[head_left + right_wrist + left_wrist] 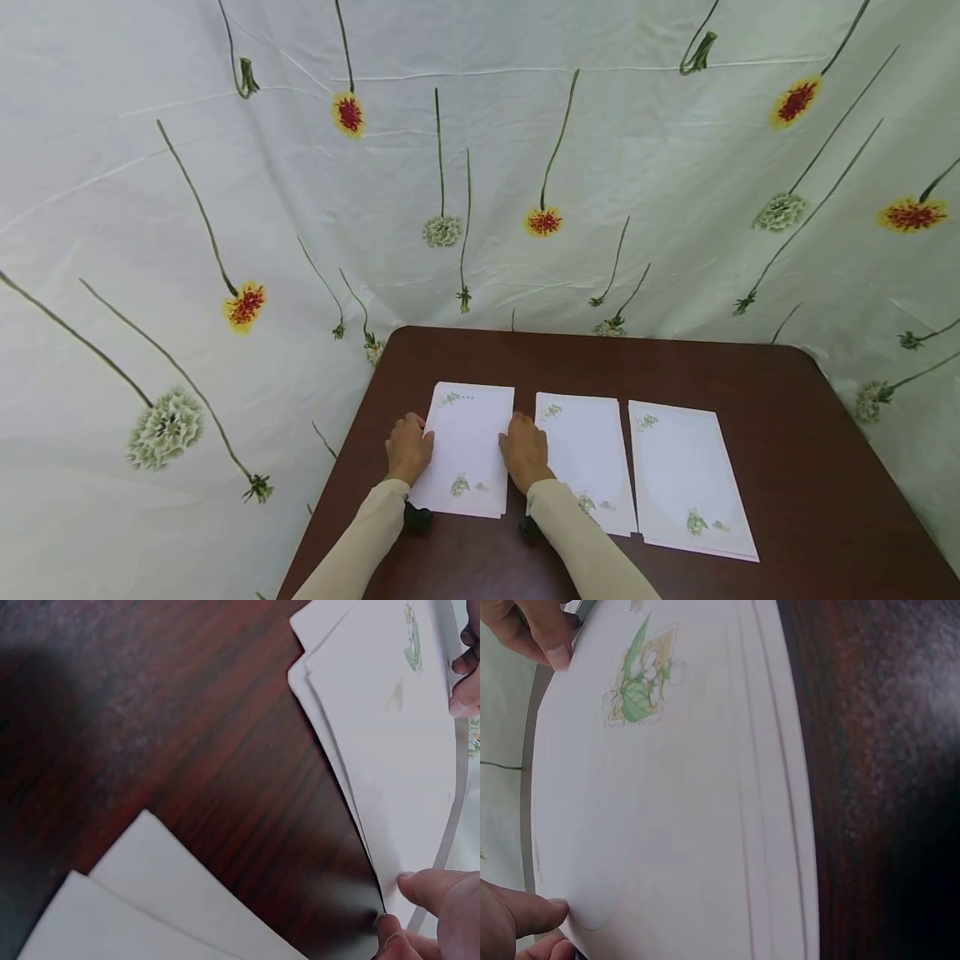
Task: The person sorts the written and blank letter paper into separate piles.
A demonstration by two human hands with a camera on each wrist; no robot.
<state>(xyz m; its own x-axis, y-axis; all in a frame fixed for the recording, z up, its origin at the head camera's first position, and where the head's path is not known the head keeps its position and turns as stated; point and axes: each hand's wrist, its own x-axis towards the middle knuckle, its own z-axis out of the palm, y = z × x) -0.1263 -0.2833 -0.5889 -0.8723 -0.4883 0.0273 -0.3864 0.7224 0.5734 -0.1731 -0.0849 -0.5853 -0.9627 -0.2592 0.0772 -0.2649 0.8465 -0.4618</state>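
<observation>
The left stack of printed paper sheets (471, 446) lies on the brown table, white with a small green plant picture near the top and bottom. My left hand (409, 450) holds its left edge, and in the left wrist view the thumb (540, 911) lies on top with fingers under the edge. My right hand (525, 448) pinches the right edge; the right wrist view shows its thumb (431, 889) above and fingertips at the edge below. Several sheet edges show slightly out of line at the near side.
A middle stack of similar sheets (585, 458) lies right beside my right hand, partly covered by the right forearm. Farther right lies another stack (690, 475). A white flowered cloth (495, 183) hangs behind the brown table (787, 417).
</observation>
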